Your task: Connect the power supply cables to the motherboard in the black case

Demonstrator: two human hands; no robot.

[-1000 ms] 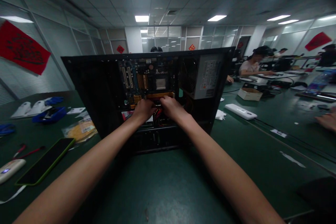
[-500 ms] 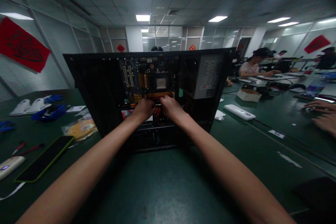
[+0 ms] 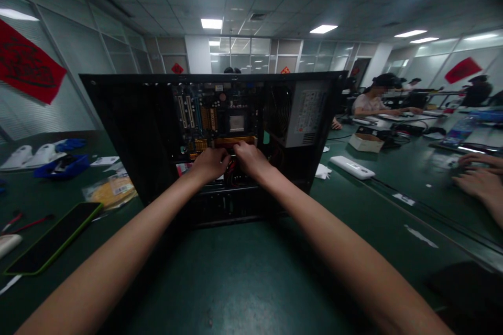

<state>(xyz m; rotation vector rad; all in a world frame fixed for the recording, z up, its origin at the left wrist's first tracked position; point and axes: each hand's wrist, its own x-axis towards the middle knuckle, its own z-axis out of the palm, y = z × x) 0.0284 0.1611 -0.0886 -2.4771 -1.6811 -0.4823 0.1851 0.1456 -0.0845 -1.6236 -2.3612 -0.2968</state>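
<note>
A black computer case [image 3: 118,131] stands on the table with its side open toward me. My left hand [image 3: 211,163] is inside, its fingers curled together at the lower edge of the motherboard [image 3: 214,99]. Beside it my right hand [image 3: 250,158] is closed in a pinch, just below the memory slots [image 3: 234,142]. Red and black wires [image 3: 231,171] run between the two hands and appear to be in the right fingers. The left fingertips are partly hidden, and what they grip is unclear. Upper right in the case sits a silver power supply [image 3: 310,115].
On the left lie a phone [image 3: 53,238], a bagged yellow item [image 3: 110,191] and a blue tray [image 3: 63,166]. A white power strip [image 3: 351,167] and a small box [image 3: 366,141] are on the right. Another person's hands [image 3: 481,172] rest at the far right.
The whole view has shifted slightly, so the case appears a little further left. My hands stay in nearly the same place inside it, with the left fingers slightly farther from the right.
</note>
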